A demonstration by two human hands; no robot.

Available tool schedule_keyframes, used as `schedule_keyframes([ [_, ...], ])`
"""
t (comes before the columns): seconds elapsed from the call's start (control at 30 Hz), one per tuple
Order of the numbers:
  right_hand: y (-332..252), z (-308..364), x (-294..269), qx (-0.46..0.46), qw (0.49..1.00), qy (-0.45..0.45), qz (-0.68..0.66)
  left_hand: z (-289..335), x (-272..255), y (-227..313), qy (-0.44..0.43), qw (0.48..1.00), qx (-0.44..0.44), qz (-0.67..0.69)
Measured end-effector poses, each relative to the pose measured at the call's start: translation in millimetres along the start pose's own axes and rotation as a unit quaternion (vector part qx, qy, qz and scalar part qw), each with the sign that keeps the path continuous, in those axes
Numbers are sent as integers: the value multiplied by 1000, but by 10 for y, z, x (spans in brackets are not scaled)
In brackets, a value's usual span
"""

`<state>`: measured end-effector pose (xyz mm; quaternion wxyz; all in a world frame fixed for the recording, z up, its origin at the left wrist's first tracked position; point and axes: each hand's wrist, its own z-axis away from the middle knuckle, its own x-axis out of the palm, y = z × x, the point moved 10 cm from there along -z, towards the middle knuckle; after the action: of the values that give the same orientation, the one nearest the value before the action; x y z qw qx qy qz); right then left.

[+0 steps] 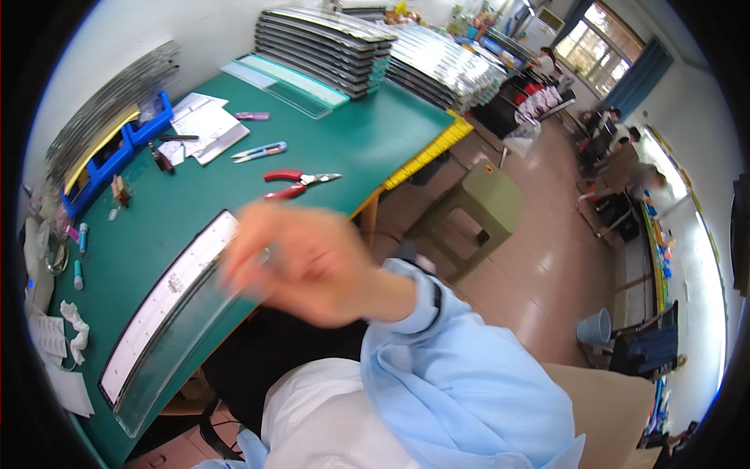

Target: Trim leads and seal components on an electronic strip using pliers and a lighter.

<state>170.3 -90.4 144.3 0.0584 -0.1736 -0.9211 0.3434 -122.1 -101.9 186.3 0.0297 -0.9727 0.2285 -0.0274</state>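
Observation:
My right hand (305, 262) is raised above the near edge of the green table, its fingers curled and smeared by motion. Something small and greyish shows at the fingers, too blurred to name. Below and to its left lies a long curved panel: a white strip (176, 285) with dark edging, beside a clear, greenish transparent strip (183, 340). The hand covers the panel's upper right end. Just beyond the hand are red-handled pliers (301, 181) with their jaws pointing right. My left hand is out of sight; only a bit of blue sleeve shows at the lower edge.
Stacks of dark-framed panels (320, 55) stand at the table's back, with flat clear strips (293, 84) in front. Blue-handled tweezers (260, 152), papers (207, 129) and a blue rack (117, 160) lie to the left. A green stool (476, 203) stands right; people sit farther off.

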Motion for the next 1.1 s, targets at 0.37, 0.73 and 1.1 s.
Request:
schedule_keyframes([
  [0.37, 181, 1368, -2603, 69, 659, 108, 742, 1188, 859, -1086, -476, 803, -353, -64],
  [0.73, 444, 1264, -2387, 63, 724, 122, 677, 1303, 674, -1290, -374, 846, -338, -175],
  [1.1, 712, 1541, -2768, 64, 721, 85, 684, 1684, 424, -1557, -360, 829, -324, -282],
])
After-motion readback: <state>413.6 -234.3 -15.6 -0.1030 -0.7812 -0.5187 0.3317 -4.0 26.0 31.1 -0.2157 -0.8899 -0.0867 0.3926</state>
